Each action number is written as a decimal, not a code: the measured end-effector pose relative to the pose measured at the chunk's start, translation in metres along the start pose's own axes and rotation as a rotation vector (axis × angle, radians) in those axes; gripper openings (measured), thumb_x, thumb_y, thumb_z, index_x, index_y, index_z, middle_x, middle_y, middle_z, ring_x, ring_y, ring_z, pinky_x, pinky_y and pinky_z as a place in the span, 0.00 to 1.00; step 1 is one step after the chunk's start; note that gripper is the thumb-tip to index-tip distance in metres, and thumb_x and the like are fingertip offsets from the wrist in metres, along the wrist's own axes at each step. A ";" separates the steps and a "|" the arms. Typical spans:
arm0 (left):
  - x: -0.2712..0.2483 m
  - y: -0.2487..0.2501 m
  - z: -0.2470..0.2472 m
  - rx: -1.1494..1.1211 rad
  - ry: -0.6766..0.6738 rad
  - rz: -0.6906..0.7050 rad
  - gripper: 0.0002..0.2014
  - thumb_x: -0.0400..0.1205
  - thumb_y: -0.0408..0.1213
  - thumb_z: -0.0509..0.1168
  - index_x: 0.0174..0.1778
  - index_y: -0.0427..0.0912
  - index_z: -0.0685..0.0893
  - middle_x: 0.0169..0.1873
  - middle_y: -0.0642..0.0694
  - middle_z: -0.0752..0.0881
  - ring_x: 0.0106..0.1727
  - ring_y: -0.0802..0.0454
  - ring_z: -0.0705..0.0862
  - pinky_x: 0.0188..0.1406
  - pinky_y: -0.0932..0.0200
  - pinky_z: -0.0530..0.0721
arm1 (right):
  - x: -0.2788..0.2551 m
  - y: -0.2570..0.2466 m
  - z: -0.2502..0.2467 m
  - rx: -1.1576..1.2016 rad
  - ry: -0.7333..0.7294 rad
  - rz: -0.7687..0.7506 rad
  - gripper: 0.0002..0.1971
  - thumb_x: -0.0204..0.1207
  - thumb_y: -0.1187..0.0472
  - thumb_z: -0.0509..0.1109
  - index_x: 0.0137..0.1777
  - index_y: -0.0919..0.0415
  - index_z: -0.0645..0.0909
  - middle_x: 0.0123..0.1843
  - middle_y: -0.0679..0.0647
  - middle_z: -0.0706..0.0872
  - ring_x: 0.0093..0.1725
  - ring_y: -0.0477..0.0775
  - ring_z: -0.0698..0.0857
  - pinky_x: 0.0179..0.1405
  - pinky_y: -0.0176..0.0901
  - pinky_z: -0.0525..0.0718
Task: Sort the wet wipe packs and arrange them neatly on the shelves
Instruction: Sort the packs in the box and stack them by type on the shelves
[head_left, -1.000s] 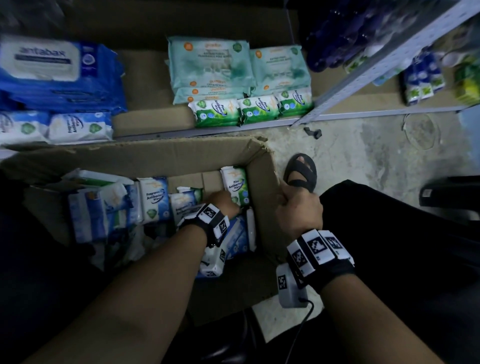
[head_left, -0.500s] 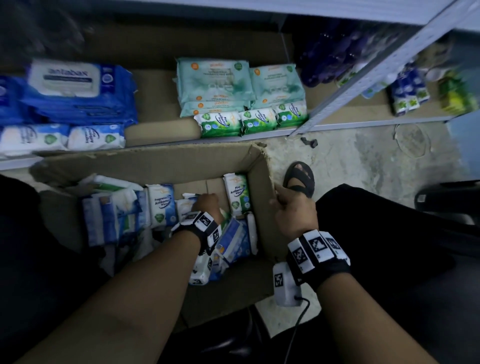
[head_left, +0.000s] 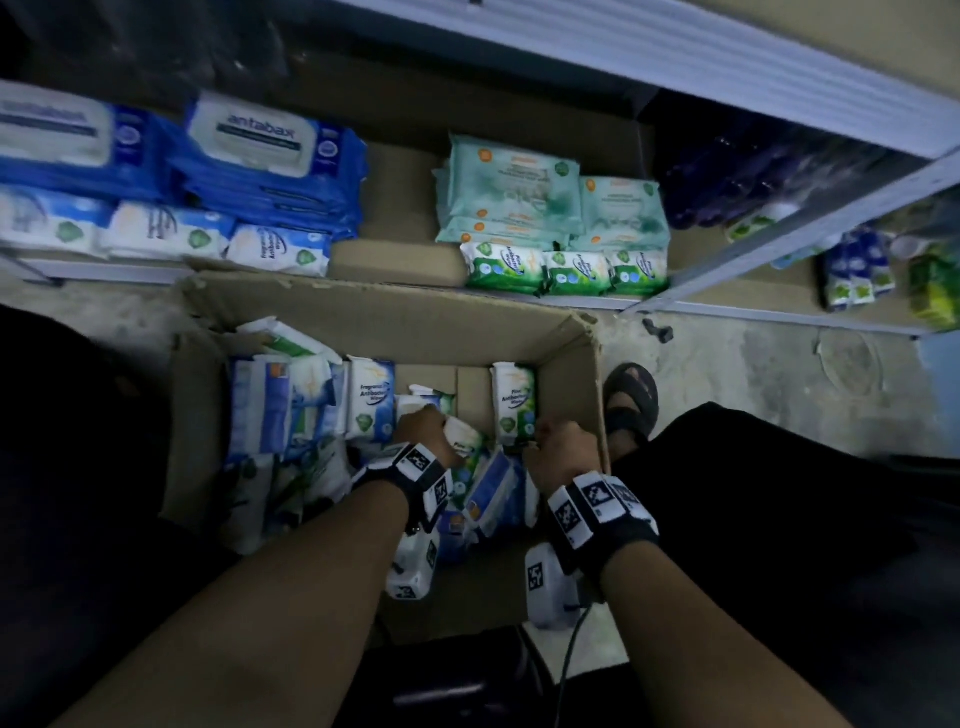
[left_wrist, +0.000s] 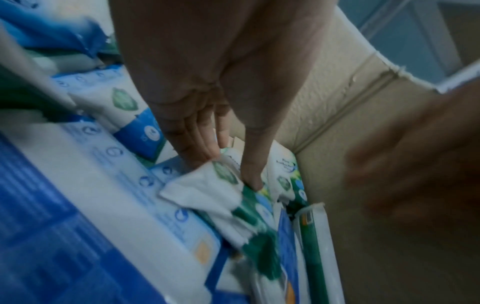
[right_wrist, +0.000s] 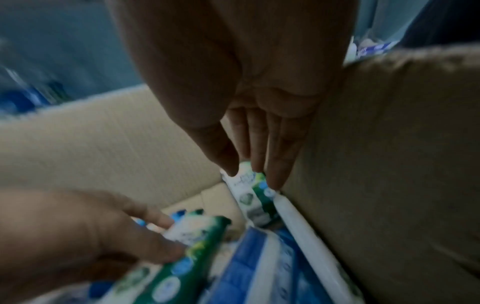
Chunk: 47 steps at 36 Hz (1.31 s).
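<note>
An open cardboard box on the floor holds several wet wipe packs in blue, white and green. My left hand reaches into its middle. In the left wrist view the left hand pinches a small white and green pack between thumb and fingers. My right hand is inside the box by the right wall. Its straight fingertips and thumb touch the top of an upright green pack, also seen in the head view.
The low shelf behind the box carries blue Antabax packs, white and blue packs, teal packs and a front row of small green packs. A grey shelf upright slants at right. My sandalled foot stands beside the box.
My right hand left the box's right rim and went down inside to the upright green pack. My left hand shifted left and took hold of a white and green pack.
</note>
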<state>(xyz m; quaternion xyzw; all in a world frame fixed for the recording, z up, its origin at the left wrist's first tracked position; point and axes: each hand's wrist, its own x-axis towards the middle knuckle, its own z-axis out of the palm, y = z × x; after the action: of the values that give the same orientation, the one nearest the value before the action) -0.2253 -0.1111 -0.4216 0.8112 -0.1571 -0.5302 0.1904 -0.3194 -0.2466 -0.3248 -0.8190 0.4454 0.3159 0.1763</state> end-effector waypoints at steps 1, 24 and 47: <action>0.001 -0.002 -0.004 0.000 -0.006 0.006 0.25 0.73 0.49 0.79 0.56 0.34 0.83 0.60 0.34 0.85 0.58 0.39 0.85 0.50 0.51 0.83 | 0.006 -0.001 0.006 -0.008 -0.033 0.034 0.13 0.81 0.59 0.66 0.62 0.61 0.82 0.60 0.63 0.86 0.57 0.67 0.86 0.42 0.43 0.77; -0.024 -0.031 -0.026 -0.213 -0.108 0.012 0.33 0.75 0.41 0.77 0.74 0.42 0.71 0.69 0.43 0.79 0.65 0.44 0.80 0.51 0.58 0.76 | 0.054 0.011 0.043 -0.266 -0.273 -0.114 0.15 0.85 0.62 0.62 0.69 0.66 0.78 0.66 0.63 0.82 0.68 0.63 0.81 0.55 0.37 0.76; -0.123 -0.008 -0.052 -0.367 0.268 0.164 0.21 0.77 0.42 0.75 0.65 0.48 0.81 0.58 0.45 0.88 0.56 0.46 0.87 0.57 0.50 0.85 | -0.048 -0.007 -0.032 0.667 -0.190 -0.271 0.04 0.67 0.64 0.84 0.38 0.61 0.91 0.35 0.64 0.90 0.31 0.53 0.89 0.34 0.45 0.90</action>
<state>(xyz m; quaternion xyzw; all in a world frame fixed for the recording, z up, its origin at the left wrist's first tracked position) -0.2254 -0.0404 -0.3078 0.8105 -0.0967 -0.4203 0.3963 -0.3209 -0.2317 -0.2689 -0.7349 0.3930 0.2018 0.5145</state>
